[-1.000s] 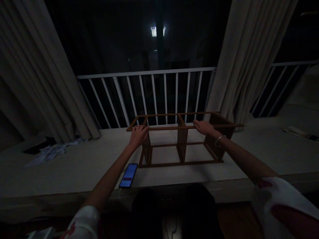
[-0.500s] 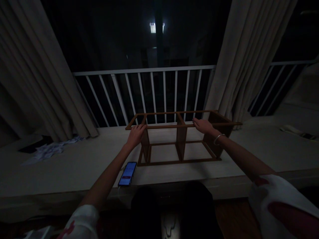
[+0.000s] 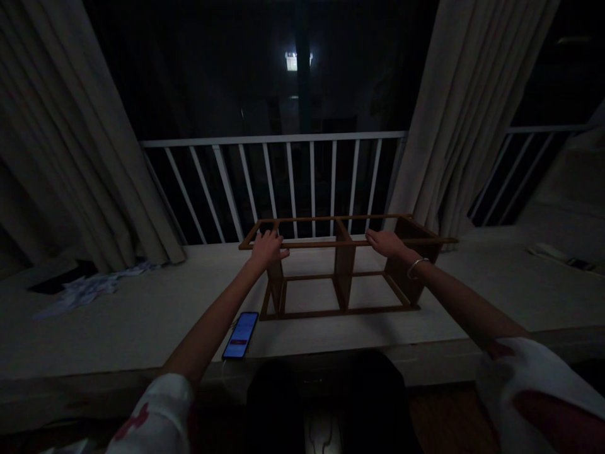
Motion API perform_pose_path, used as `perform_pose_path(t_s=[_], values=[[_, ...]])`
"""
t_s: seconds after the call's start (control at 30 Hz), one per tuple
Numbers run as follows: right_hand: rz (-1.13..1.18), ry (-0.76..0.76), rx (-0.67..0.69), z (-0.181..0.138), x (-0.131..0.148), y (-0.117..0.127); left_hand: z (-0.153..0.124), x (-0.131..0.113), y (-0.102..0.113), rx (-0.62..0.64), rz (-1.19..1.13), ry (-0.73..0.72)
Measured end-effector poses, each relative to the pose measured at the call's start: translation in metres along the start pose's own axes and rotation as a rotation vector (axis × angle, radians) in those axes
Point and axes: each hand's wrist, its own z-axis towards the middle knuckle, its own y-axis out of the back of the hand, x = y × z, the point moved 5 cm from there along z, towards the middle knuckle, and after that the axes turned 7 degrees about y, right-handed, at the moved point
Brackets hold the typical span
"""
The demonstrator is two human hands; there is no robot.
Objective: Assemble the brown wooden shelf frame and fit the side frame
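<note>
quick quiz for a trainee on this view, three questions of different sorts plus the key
1. Multiple choice: which of the person's wrists wears the bracelet?
a) left
b) right
c) both

2. True or false: the phone lies to the left of the wooden frame, with its screen lit.

3. Fill in the blank: the left hand and the right hand are both at the frame's ____ upper rail, as seen from the person.

Key: 1. b; 2. true; 3. near
</note>
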Motion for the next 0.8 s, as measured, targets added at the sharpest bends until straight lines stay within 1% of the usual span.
perform_pose_path(t_s=[0.07,0.1,0.17,0.23,0.27,0.33,0.43,0.63,0.73,0.8], values=[[0.014,-0.004,0.01,0.001,0.0,0.001,0.012,-0.011,0.002,0.012,-0.014,-0.066],[0.018,-0.005,0.013,0.001,0.0,0.001,0.017,-0.018,0.001,0.042,-0.036,-0.113],[0.021,-0.007,0.019,0.001,0.001,0.002,0.024,-0.032,-0.004,0.163,-0.101,-0.204],[0.018,-0.002,0.018,0.001,0.001,0.002,0.03,-0.046,-0.01,0.303,-0.17,-0.255],[0.018,0.004,0.015,0.001,0.001,0.003,0.032,-0.051,-0.013,0.35,-0.195,-0.262],[0.018,0.013,0.007,0.002,0.001,0.003,0.037,-0.059,-0.017,0.389,-0.215,-0.261],[0.015,0.004,0.0,0.003,0.0,0.002,0.041,-0.066,-0.02,0.375,-0.182,-0.228],[0.003,0.022,-0.014,-0.001,0.004,0.005,0.037,-0.069,-0.018,0.257,-0.058,-0.138],[-0.02,0.012,-0.036,-0.005,0.005,0.015,0.035,-0.072,-0.011,0.215,-0.041,-0.124],[-0.047,0.002,-0.064,-0.006,0.006,0.029,0.035,-0.072,-0.002,0.186,-0.039,-0.104]])
